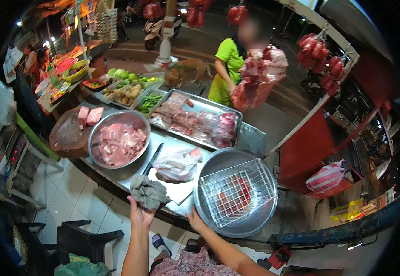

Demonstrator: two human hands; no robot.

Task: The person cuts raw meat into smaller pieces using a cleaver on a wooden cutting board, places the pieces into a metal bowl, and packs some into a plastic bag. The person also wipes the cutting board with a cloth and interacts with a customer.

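Grey cloth (149,191)'s bunched up at the bench (122,176)'s near edge, gripped in the left hand (138,212). Right hand (195,221)'s by the big metal basin (268,207)'s rim, can't tell if it's gripping. Wire rack (255,184)'s sitting in the basin.

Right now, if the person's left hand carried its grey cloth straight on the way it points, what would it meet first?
Likely the knife, just beyond the grey cloth in that left hand, though the hand's height is hard to judge.
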